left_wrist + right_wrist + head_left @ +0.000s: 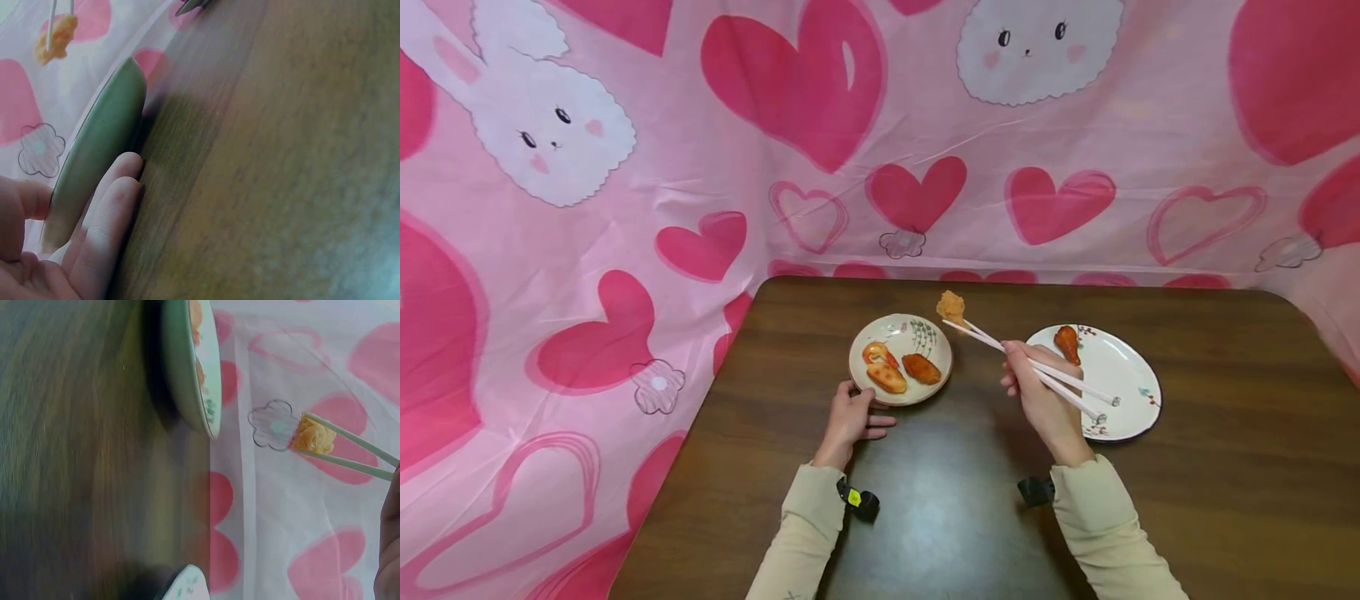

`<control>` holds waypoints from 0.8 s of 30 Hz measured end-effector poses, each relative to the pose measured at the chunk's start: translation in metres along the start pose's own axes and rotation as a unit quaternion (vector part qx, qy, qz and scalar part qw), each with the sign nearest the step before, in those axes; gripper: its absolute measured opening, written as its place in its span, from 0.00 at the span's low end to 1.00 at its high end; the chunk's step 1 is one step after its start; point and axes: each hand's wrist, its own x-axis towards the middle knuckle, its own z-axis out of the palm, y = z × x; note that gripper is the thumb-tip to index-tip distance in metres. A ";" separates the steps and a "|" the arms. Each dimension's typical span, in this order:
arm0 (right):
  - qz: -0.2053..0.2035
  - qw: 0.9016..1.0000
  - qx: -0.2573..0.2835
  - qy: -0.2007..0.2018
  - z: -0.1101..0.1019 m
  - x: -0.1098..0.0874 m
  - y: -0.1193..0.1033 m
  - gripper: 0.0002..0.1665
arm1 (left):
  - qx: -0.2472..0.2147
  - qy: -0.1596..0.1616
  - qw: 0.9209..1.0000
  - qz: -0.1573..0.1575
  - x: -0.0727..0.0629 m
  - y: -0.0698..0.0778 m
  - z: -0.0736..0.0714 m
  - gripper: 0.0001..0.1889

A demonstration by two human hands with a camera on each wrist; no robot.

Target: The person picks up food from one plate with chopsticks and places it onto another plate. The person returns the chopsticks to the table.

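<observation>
My right hand [1041,392] holds a pair of white chopsticks [1060,379]. Between their tips is a golden, crumbly piece of fried food [951,307], raised near the round plate's upper right; the right wrist view shows the fried piece [314,434] squeezed from both sides. At the near left rim of the small round plate [936,385], my left hand [848,423] has its thumb on the edge and fingers against the green underside [103,131]. On that plate lie a shrimp [878,353], a browned oblong piece [887,377] and a chicken wing [921,368].
A larger oval white plate [1123,367] stands on the right, partly behind my right hand, with a drumstick [1067,343] near its far left edge. The dark wooden table [1240,433] ends at a pink heart-patterned cloth [985,208] at the back and left.
</observation>
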 end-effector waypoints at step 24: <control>-0.031 0.995 0.003 0.097 -0.057 0.001 -0.007 0.13 | 0.009 0.025 1.000 -0.010 0.021 -0.021 -0.002 0.23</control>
